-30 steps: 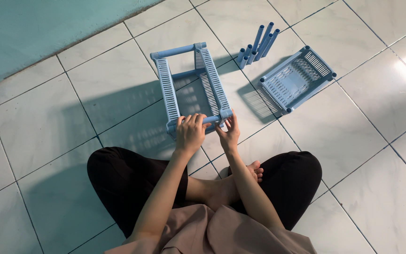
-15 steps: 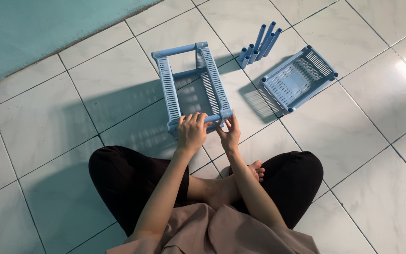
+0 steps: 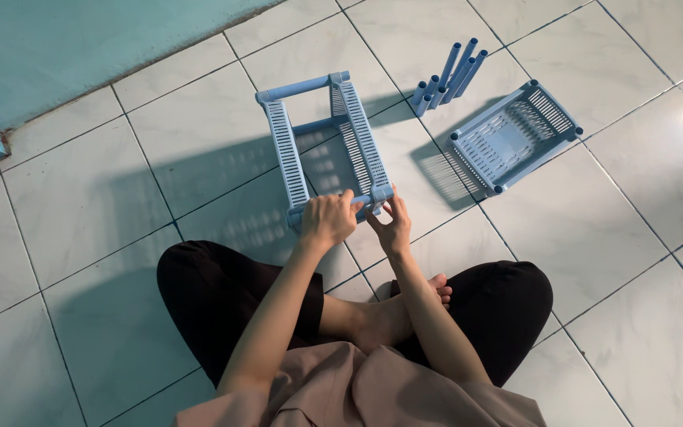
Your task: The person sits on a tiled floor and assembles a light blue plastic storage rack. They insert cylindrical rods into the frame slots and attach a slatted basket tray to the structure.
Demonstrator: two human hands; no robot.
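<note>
Both hands grip the near crossbar of a half-built blue plastic rack (image 3: 322, 146) standing on the tiled floor (image 3: 594, 261): left hand (image 3: 327, 218) with fingers clamped over it, right hand (image 3: 393, 225) pinching its corner (fingertips partly hidden). Loose blue tubes (image 3: 448, 75) and a spare shelf tray (image 3: 511, 138) lie just beyond.

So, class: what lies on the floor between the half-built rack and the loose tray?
Only bare tile floor between rack and tray, seen in the head view.

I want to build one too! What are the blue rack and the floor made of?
The blue rack looks like matte moulded plastic: one even colour, thin slotted panels. The floor looks like glazed ceramic tile: shiny glare, straight grout lines.
</note>
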